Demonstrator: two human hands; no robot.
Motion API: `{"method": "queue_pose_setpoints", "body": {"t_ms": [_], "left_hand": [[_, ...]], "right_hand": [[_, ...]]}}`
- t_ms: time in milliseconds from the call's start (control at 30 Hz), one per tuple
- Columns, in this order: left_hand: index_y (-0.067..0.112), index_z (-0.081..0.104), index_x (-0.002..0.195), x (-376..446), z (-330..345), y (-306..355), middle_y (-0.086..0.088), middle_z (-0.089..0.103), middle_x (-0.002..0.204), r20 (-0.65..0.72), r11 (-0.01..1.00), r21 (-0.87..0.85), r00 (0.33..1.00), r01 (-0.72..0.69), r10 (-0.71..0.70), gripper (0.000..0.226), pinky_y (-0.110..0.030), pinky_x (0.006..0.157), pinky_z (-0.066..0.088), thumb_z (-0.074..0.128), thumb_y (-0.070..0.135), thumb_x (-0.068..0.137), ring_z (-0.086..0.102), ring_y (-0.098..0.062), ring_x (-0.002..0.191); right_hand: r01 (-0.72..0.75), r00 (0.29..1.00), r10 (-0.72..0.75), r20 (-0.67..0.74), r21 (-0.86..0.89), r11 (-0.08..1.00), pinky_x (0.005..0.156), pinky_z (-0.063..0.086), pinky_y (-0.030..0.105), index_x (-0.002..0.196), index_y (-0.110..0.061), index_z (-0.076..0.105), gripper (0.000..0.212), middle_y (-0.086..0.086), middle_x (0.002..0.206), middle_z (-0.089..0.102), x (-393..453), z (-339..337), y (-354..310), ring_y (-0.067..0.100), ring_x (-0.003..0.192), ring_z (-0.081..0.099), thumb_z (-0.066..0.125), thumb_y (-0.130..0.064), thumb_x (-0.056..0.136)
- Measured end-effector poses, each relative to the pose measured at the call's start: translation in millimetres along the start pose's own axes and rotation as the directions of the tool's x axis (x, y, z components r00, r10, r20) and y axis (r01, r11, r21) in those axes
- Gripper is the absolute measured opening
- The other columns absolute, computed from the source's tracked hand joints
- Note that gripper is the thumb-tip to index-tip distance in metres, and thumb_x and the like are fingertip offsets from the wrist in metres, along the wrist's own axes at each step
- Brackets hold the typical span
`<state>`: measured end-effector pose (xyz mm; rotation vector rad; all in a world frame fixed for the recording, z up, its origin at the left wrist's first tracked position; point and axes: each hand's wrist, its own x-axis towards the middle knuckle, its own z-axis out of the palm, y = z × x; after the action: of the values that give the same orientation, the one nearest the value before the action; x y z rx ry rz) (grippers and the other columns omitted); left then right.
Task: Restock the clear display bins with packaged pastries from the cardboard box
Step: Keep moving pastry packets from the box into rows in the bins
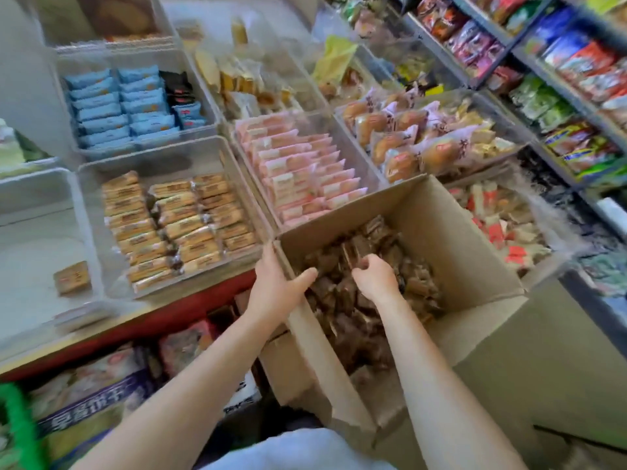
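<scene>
An open cardboard box (451,232) stands in front of me, holding several brown packaged pastries (356,300). My left hand (276,283) grips the box's left wall, thumb inside and fingers outside. Inside the box, my right hand (375,274) has its fingers curled into the pile of brown packs; whether it holds one is hidden. Beyond the box lie clear display bins: one with tan biscuit packs (176,222), one with pink packs (302,171), one with round buns (417,137) and one with blue packs (118,106).
A nearly bare clear bin (37,198) at the left holds a single tan pack (72,277). Shelves of bagged snacks (559,62) run along the right. Boxed goods (84,395) sit under the red-edged counter. A bin of red-and-white packs (502,225) is right of the box.
</scene>
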<state>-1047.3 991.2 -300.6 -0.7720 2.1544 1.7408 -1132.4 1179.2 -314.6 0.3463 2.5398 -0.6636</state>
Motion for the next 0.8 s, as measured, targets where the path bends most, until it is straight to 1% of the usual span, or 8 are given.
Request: {"method": "queue_pose_setpoints", "body": {"t_ms": [133, 233, 367, 433, 533, 667, 733, 800], "left_hand": [[0.042, 0.016, 0.156, 6.7, 14.5, -3.2, 0.006, 0.045, 0.147, -0.082, 0.999, -0.044, 0.996, 0.024, -0.028, 0.082, -0.031, 0.084, 0.048, 0.06, 0.018, 0.091, 0.054, -0.015, 0.117], [0.045, 0.02, 0.152, 3.6, 12.0, -0.8, 0.007, 0.052, 0.14, -0.082, 0.999, -0.025, 0.996, 0.032, -0.034, 0.08, -0.045, 0.098, 0.052, 0.057, 0.014, 0.088, 0.055, -0.02, 0.123], [0.051, 0.018, 0.152, 0.7, 10.5, 4.0, 0.005, 0.049, 0.146, -0.084, 0.998, -0.015, 0.994, 0.066, -0.067, 0.086, -0.05, 0.104, 0.049, 0.057, 0.024, 0.081, 0.053, -0.023, 0.128], [0.049, 0.019, 0.152, 1.3, 11.4, 3.9, 0.005, 0.051, 0.144, -0.087, 0.998, -0.02, 0.994, 0.066, -0.067, 0.085, -0.051, 0.104, 0.049, 0.058, 0.024, 0.08, 0.054, -0.023, 0.127], [0.041, 0.024, 0.152, 0.4, 9.8, 5.2, 0.003, 0.053, 0.139, -0.069, 0.997, -0.023, 0.995, 0.071, -0.072, 0.079, -0.043, 0.101, 0.05, 0.064, 0.021, 0.086, 0.056, -0.023, 0.124], [0.03, 0.031, 0.154, -11.5, -5.8, 12.0, 0.005, 0.041, 0.15, -0.157, 0.991, 0.13, 0.987, -0.019, 0.039, 0.078, -0.041, 0.11, 0.042, 0.068, 0.048, 0.088, 0.042, -0.018, 0.138], [0.028, 0.046, 0.145, -23.3, -22.3, 23.2, 0.008, 0.05, 0.142, -0.223, 0.985, 0.041, 0.959, -0.169, 0.174, 0.052, -0.038, 0.106, 0.045, 0.06, 0.041, 0.098, 0.05, -0.012, 0.13], [0.024, 0.062, 0.128, -32.3, -47.2, 34.7, -0.002, 0.065, 0.126, -0.121, 0.962, -0.224, 0.984, -0.158, 0.133, 0.03, -0.041, 0.098, 0.053, 0.048, 0.037, 0.105, 0.063, -0.021, 0.115]], "right_hand": [[0.016, 0.947, 0.056, 0.318, -0.219, 0.976, 0.105, 0.045, 0.037, 0.158, -0.029, 0.028, 0.058, 0.012, 0.154, 0.039, 49.0, 31.3, 34.9, 0.034, 0.133, 0.047, 0.045, -0.019, 0.104], [0.098, 0.926, 0.023, 0.377, -0.298, 0.95, 0.11, 0.042, 0.043, 0.156, -0.04, 0.026, 0.069, 0.007, 0.164, 0.019, 58.9, 46.6, 43.7, 0.034, 0.143, 0.036, 0.039, -0.002, 0.1], [0.201, 0.936, -0.06, 0.348, -0.385, 0.901, 0.104, 0.045, 0.043, 0.153, -0.037, 0.034, 0.063, 0.006, 0.153, 0.041, 57.2, 44.9, 42.1, 0.031, 0.134, 0.048, 0.04, -0.004, 0.099], [0.188, 0.944, -0.066, 0.324, -0.362, 0.913, 0.099, 0.051, 0.042, 0.146, -0.035, 0.046, 0.055, 0.005, 0.142, 0.054, 52.7, 33.4, 35.3, 0.03, 0.122, 0.056, 0.053, -0.009, 0.097], [0.15, 0.968, -0.104, 0.228, -0.192, 0.97, 0.096, 0.052, 0.039, 0.137, -0.028, 0.059, 0.05, 0.002, 0.129, 0.063, 36.0, 4.5, 22.7, 0.026, 0.115, 0.06, 0.075, -0.029, 0.089], [0.235, 0.91, -0.333, 0.247, 0.354, 0.905, 0.093, 0.051, 0.028, 0.122, -0.024, 0.066, 0.039, -0.009, 0.123, 0.065, -14.7, -40.9, -7.1, 0.014, 0.118, 0.06, 0.077, -0.036, 0.087], [0.253, 0.829, -0.478, 0.291, 0.567, 0.784, 0.086, 0.057, 0.027, 0.123, -0.024, 0.066, 0.031, -0.008, 0.116, 0.072, -44.1, -53.2, -30.7, 0.012, 0.113, 0.066, 0.072, -0.028, 0.093], [0.267, 0.736, -0.601, 0.311, 0.682, 0.681, 0.091, 0.058, 0.033, 0.129, -0.024, 0.065, 0.033, -0.004, 0.121, 0.071, -67.8, -54.2, -58.7, 0.013, 0.114, 0.066, 0.066, -0.018, 0.096]]}}
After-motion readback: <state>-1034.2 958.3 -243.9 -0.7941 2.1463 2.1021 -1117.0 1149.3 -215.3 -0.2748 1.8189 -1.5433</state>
